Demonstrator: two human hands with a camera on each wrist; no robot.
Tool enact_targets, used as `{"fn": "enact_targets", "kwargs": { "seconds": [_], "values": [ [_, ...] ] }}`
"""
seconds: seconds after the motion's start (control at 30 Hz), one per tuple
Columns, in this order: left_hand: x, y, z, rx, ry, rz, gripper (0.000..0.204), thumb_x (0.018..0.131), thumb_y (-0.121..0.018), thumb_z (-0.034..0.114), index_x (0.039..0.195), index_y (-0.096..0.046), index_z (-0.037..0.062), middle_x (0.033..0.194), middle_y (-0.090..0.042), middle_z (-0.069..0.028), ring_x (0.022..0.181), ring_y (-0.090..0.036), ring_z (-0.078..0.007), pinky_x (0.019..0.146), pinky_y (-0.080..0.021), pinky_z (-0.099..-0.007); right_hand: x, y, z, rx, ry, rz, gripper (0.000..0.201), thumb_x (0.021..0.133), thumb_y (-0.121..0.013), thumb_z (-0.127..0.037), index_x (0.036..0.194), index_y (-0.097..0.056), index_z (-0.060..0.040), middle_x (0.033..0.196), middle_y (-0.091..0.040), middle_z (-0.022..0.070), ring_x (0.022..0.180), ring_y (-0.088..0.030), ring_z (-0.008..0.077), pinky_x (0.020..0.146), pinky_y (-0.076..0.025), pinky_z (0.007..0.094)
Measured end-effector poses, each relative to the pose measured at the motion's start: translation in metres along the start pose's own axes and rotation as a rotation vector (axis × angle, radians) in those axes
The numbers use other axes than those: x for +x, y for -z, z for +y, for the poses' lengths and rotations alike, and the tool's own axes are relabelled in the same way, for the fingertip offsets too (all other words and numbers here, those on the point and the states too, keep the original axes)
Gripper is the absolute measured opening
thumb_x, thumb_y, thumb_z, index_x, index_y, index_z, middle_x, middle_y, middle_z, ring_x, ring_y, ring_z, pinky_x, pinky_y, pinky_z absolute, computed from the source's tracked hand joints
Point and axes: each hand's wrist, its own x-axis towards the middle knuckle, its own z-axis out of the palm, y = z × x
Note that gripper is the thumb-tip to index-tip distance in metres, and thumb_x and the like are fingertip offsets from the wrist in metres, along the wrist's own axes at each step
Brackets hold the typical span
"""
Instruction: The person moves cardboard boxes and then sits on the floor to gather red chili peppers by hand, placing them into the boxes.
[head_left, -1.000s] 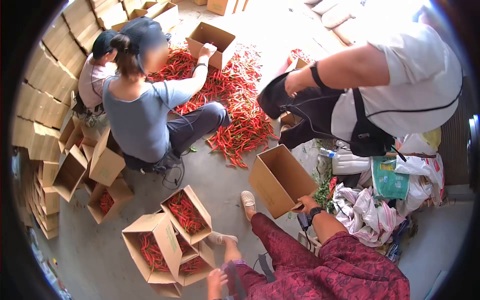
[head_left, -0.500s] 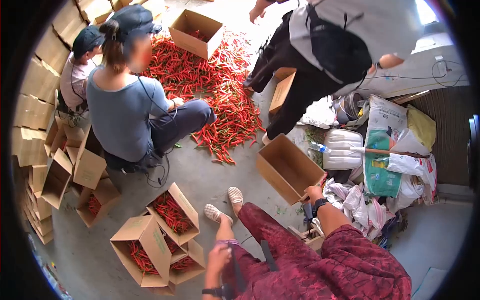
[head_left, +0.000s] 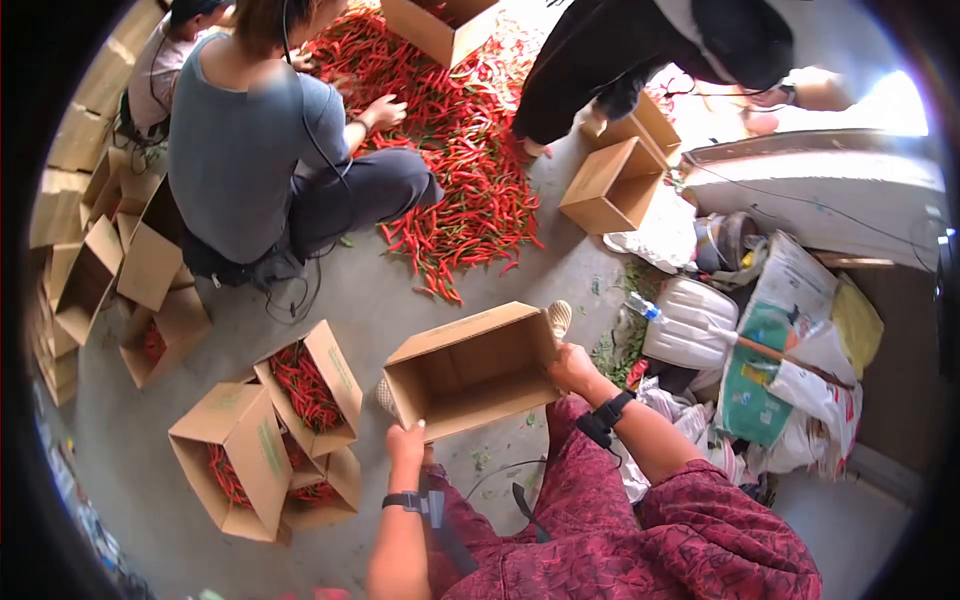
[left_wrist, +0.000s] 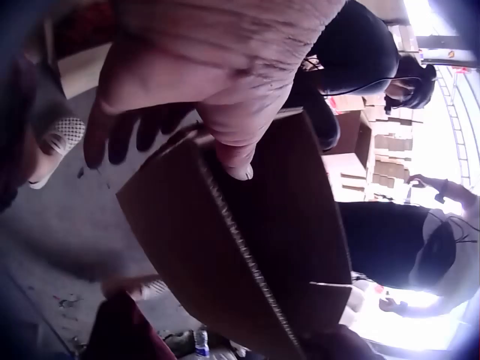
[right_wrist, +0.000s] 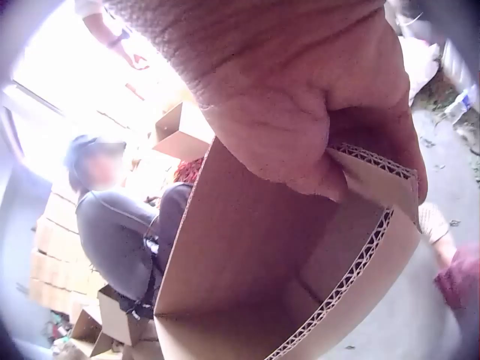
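An open cardboard box [head_left: 465, 360] is held between both hands, in front of the legs and over the floor, its bare inside facing up toward me. My left hand [head_left: 405, 445] grips the rim at the near left corner. In the left wrist view the thumb of that hand [left_wrist: 217, 67] reaches over the corrugated edge into the box, its fingers outside. At the right end, my right hand [head_left: 572, 368] pinches the rim near a corner. The right wrist view shows this hand [right_wrist: 300, 97] with the thumb inside the wall and fingers beyond it.
Boxes holding red chilies [head_left: 308, 390] cluster on the floor at left. A large chili pile [head_left: 465, 215] spreads ahead, beside a seated person [head_left: 245, 160]. Another person [head_left: 590, 60] bends at the back near two boxes [head_left: 605, 185]. Sacks and a white shovel [head_left: 690, 325] lie at right.
The box has moved left and turned, now in front of the legs. My left hand has come up from beside the leg and taken its rim. The person at the back has bent down.
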Motion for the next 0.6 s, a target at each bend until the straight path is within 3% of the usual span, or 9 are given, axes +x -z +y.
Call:
{"fn": "enact_targets", "kwargs": {
  "seconds": [0.1,0.13,0.17,0.27,0.37,0.43,0.53,0.57,0.6],
  "values": [
    [-0.004,-0.007,0.015,0.031,0.108,0.256,0.018,0.073,-0.06,0.009,0.075,-0.06,-0.0084,0.07,-0.062,-0.0254,0.067,-0.063,-0.0379,0.064,-0.049,-0.0436,0.051,-0.03,0.009,-0.164,0.388,-0.151,0.022,0.075,-0.059,-0.018,0.093,-0.064,-0.0062,0.093,-0.063,0.0228,0.073,-0.065,0.0311,0.068,-0.053,0.0379],
    [0.005,-0.005,0.006,0.243,0.008,0.341,0.013,0.07,-0.057,0.004,0.073,-0.059,-0.0089,0.071,-0.061,-0.0266,0.069,-0.064,-0.0362,0.066,-0.049,-0.0441,0.047,0.0,0.004,0.35,0.242,-0.384,0.025,0.081,-0.059,-0.03,0.092,-0.065,-0.0088,0.095,-0.062,0.0174,0.073,-0.065,0.0299,0.067,-0.054,0.0364],
    [0.014,-0.005,-0.002,0.334,-0.085,0.424,0.013,0.069,-0.056,0.003,0.075,-0.06,-0.0072,0.072,-0.061,-0.0265,0.069,-0.063,-0.0383,0.065,-0.049,-0.0447,0.041,0.01,-0.001,0.904,-0.176,-0.536,0.025,0.084,-0.057,-0.029,0.095,-0.064,-0.008,0.092,-0.062,0.0151,0.077,-0.064,0.0308,0.069,-0.053,0.0362],
    [0.033,-0.001,0.035,0.309,-0.034,0.444,0.013,0.07,-0.057,0.006,0.078,-0.061,-0.0035,0.075,-0.06,-0.0271,0.072,-0.06,-0.0426,0.068,-0.048,-0.0459,0.026,0.03,0.037,0.642,0.289,-0.29,0.031,0.079,-0.064,-0.022,0.102,-0.06,-0.0019,0.089,-0.064,0.0176,0.082,-0.064,0.0304,0.072,-0.051,0.0372],
    [0.075,-0.004,0.045,0.45,0.005,0.586,0.011,0.07,-0.057,0.006,0.075,-0.06,-0.0027,0.073,-0.059,-0.0275,0.073,-0.059,-0.043,0.067,-0.046,-0.0459,-0.003,0.051,0.106,0.705,0.051,-0.059,0.032,0.077,-0.063,-0.016,0.106,-0.061,-0.0019,0.094,-0.065,0.0188,0.086,-0.064,0.0323,0.074,-0.05,0.0372],
    [0.091,0.003,0.069,0.431,-0.037,0.564,0.011,0.071,-0.057,0.007,0.075,-0.059,-0.0026,0.073,-0.058,-0.028,0.073,-0.058,-0.0437,0.066,-0.045,-0.0464,-0.029,0.031,0.172,0.579,-0.157,0.062,0.031,0.077,-0.062,-0.015,0.106,-0.062,-0.0027,0.089,-0.065,0.0169,0.08,-0.064,0.0213,0.072,-0.05,0.0327],
    [0.136,0.024,0.056,0.565,-0.158,0.508,0.013,0.072,-0.057,0.007,0.08,-0.06,-0.0025,0.076,-0.058,-0.0284,0.077,-0.058,-0.0448,0.068,-0.045,-0.047,-0.087,0.003,0.253,0.406,-0.26,-0.253,0.028,0.079,-0.064,-0.021,0.099,-0.064,-0.002,0.086,-0.066,0.0128,0.078,-0.062,0.0169,0.071,-0.05,0.0329],
    [0.143,0.03,0.059,0.616,-0.163,0.46,0.019,0.073,-0.059,0.009,0.088,-0.061,-0.0025,0.08,-0.06,-0.0281,0.08,-0.059,-0.0446,0.071,-0.046,-0.0466,-0.111,-0.001,0.263,0.529,-0.474,-0.447,0.028,0.082,-0.06,-0.021,0.103,-0.063,-0.0019,0.093,-0.065,0.0155,0.086,-0.063,0.0236,0.077,-0.05,0.0334],
    [0.148,0.032,0.058,0.59,-0.143,0.521,0.03,0.074,-0.062,0.013,0.1,-0.057,-0.0023,0.089,-0.06,-0.0281,0.087,-0.058,-0.0432,0.076,-0.046,-0.0449,-0.14,-0.029,0.293,0.517,-0.329,-0.51,0.032,0.084,-0.058,-0.023,0.108,-0.061,-0.0036,0.099,-0.064,0.0165,0.093,-0.061,0.0272,0.082,-0.049,0.0332]
  ]
}}
